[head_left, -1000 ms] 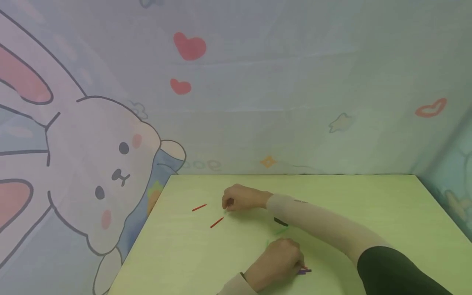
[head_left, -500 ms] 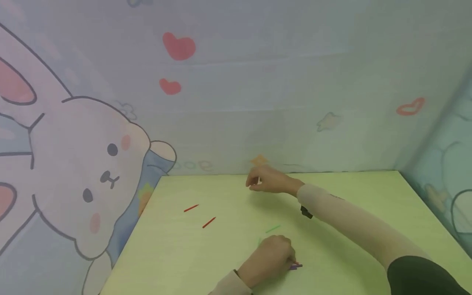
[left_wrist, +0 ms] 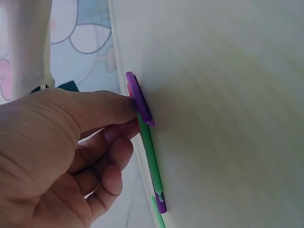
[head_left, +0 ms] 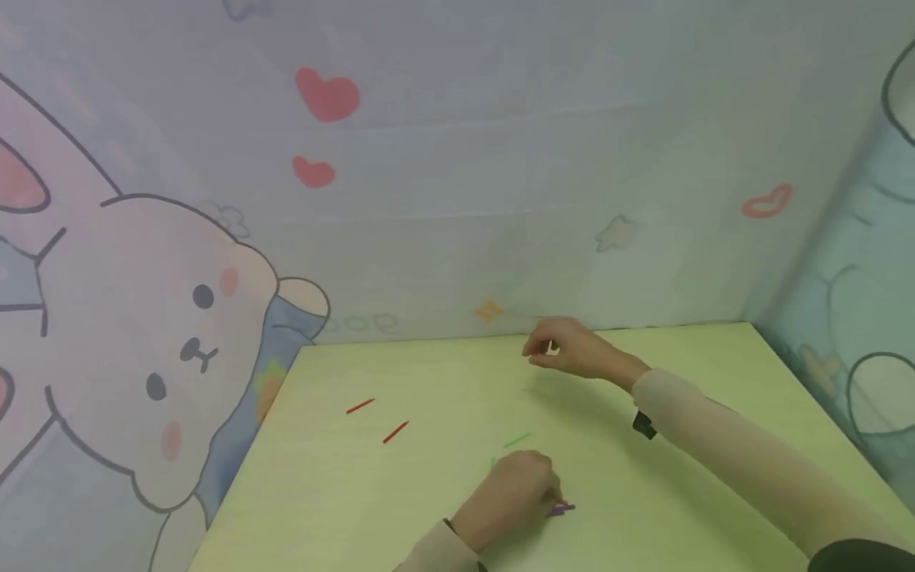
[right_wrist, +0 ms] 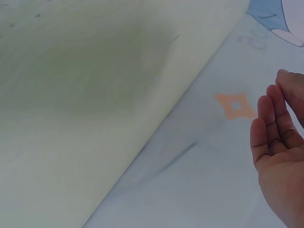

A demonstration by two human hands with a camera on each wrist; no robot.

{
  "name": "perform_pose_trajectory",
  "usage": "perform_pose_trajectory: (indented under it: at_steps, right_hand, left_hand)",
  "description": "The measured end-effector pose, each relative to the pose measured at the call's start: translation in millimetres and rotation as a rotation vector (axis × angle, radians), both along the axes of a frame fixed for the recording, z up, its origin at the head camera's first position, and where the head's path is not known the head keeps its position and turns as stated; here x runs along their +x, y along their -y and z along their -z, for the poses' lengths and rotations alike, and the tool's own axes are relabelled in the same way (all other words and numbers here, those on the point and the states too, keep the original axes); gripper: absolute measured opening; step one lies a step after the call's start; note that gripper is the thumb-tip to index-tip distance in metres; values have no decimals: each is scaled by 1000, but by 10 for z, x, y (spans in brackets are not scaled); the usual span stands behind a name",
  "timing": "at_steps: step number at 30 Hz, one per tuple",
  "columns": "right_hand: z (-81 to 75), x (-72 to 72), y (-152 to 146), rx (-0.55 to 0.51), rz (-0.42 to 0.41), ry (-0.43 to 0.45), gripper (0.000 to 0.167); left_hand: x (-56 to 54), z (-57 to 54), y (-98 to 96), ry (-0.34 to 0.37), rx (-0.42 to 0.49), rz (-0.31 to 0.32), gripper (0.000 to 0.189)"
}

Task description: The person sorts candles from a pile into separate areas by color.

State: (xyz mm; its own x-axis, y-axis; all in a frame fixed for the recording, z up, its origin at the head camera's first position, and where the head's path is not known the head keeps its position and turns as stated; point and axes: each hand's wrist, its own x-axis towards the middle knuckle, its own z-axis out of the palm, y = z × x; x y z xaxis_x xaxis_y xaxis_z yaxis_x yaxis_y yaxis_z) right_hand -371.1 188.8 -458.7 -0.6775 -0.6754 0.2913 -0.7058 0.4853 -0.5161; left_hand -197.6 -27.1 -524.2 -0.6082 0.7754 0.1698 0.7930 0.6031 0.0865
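Note:
My left hand (head_left: pixel 509 494) is low over the near part of the table. In the left wrist view its thumb and forefinger pinch a small bunch of thin coloured sticks: a purple stick (left_wrist: pixel 139 99) with a narrow tip, a green stick (left_wrist: pixel 150 152) and a second purple end (left_wrist: pixel 162 209) below. A bit of red shows behind the thumb; the rest of the bunch is hidden. My right hand (head_left: pixel 572 348) is raised over the far side of the table, fingers lightly bent, thumb near the fingertips. Nothing shows between them in the right wrist view.
Two red sticks (head_left: pixel 395 432) lie apart on the left of the pale green table (head_left: pixel 429 508). A light green stick (head_left: pixel 518 440) lies just beyond my left hand, with another green bit (head_left: pixel 492 462) beside it. A printed cloth wall (head_left: pixel 457 254) borders the table's far edge.
My right hand has moved from near the red sticks to the right and up towards the far edge. The left hand stays pinching the sticks. The head view has turned slightly right.

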Motion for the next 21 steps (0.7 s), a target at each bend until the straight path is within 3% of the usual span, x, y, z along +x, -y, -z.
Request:
perform_pose_trajectory:
  at_steps: [13,17,21]
  right_hand:
    - [84,338,-415,-4,90,48,15]
    - [112,420,-524,-8,122,65,15]
    - [140,502,-639,-9,150,79,14]
  left_hand:
    - [-21,-17,-14,36,6,-2,5]
    - [-87,-28,41,38,50,-24,4]
    - [-194,-110,138,40,98,-57,2]
